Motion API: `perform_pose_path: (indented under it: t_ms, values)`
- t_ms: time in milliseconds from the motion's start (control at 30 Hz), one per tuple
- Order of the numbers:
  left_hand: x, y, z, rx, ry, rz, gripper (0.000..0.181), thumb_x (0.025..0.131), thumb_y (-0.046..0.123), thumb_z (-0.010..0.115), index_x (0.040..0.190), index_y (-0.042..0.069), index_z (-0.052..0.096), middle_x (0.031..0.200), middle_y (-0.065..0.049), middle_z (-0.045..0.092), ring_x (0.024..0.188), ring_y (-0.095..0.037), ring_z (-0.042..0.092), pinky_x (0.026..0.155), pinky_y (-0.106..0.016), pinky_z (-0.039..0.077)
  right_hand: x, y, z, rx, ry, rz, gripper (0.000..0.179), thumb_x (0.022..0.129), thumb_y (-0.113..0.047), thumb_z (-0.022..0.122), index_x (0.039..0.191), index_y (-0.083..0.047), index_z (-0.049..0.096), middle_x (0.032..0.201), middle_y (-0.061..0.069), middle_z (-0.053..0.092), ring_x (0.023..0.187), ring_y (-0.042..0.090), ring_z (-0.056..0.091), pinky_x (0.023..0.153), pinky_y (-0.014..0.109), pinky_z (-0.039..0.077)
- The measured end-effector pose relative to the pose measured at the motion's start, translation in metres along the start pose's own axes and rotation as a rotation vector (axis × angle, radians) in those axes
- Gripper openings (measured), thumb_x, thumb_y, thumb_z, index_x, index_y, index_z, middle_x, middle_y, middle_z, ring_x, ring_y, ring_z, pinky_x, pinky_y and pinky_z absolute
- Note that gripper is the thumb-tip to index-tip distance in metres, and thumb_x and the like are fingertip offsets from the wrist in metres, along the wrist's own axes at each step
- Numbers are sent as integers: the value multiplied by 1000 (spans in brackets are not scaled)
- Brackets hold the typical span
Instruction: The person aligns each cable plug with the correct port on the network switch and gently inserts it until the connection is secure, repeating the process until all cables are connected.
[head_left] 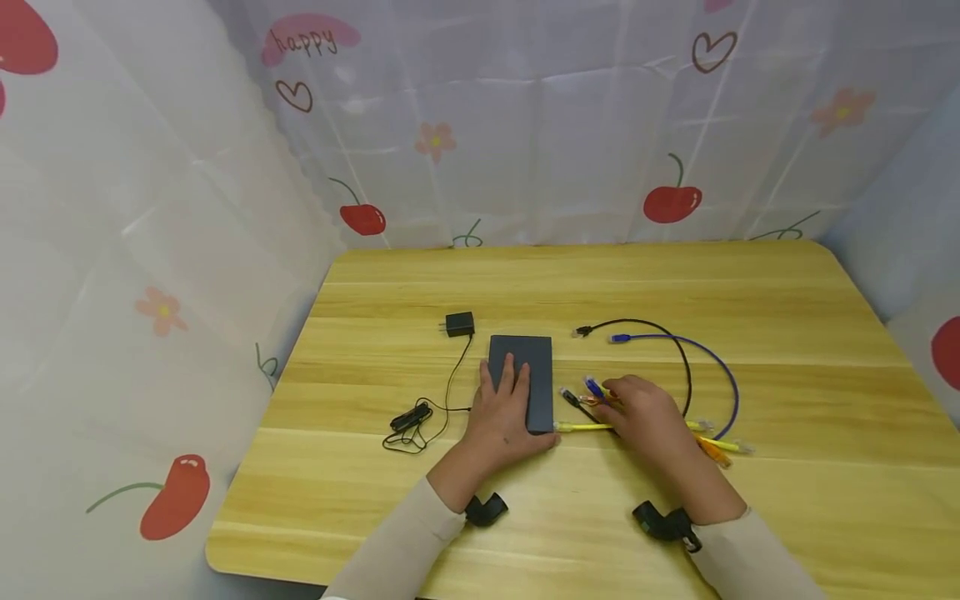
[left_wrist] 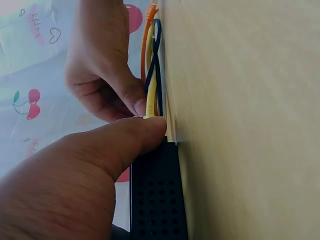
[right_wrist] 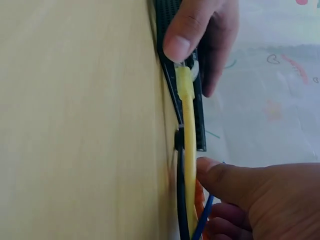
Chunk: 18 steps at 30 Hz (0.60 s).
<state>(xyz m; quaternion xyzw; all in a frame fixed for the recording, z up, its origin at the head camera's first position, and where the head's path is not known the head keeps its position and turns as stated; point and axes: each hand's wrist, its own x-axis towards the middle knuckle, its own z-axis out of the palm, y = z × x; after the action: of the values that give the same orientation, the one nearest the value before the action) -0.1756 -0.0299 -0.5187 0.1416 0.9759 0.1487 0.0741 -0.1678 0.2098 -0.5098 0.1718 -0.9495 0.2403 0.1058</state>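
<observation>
My left hand (head_left: pixel 501 423) rests on a dark network switch (head_left: pixel 541 400), fingers spread over its top and thumb stretched along the near end. A yellow network cable (head_left: pixel 587 427) has its plug at the switch's right side, near that thumb. Right of the switch, my right hand (head_left: pixel 647 415) pinches an orange network cable (right_wrist: pixel 199 195) between thumb and fingers, close to its plug. Blue (head_left: pixel 595 388) and black (head_left: pixel 570 397) cable plugs lie beside those fingertips. The right palm hides the middle of the cable bundle.
A black power adapter (head_left: pixel 460 324) lies behind and left of the switch, its thin cord (head_left: pixel 408 418) coiled on the wooden table (head_left: pixel 360 492). Black (head_left: pixel 637 321) and blue (head_left: pixel 731 379) cables loop out to the right. A patterned curtain (head_left: pixel 540 167) hangs behind the table.
</observation>
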Motion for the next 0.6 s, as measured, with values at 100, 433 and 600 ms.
perform_pose_path:
  t_ms: [100,433,600]
  values:
    - [-1,0,0,34,-7,3,122,72,85,61,162,19,12,168,-9,-3,150,-45,-10,116,-56,24,5,-4,3,-22,-34,11,29,84,-23,81,102,-2,73,83,5,65,70,18,58,63,38,49]
    - [1,8,3,108,-1,-21,124,71,87,59,162,16,13,168,-14,-3,149,-48,-10,113,-56,30,11,-5,12,-67,47,-11,21,87,-19,78,100,-2,78,77,5,66,68,23,64,60,40,51]
    - [1,7,4,101,11,-51,121,73,84,61,162,17,15,168,-12,-3,147,-54,-2,109,-54,37,11,-6,11,-60,84,-8,23,91,-17,74,105,1,77,84,11,71,75,29,69,66,45,55]
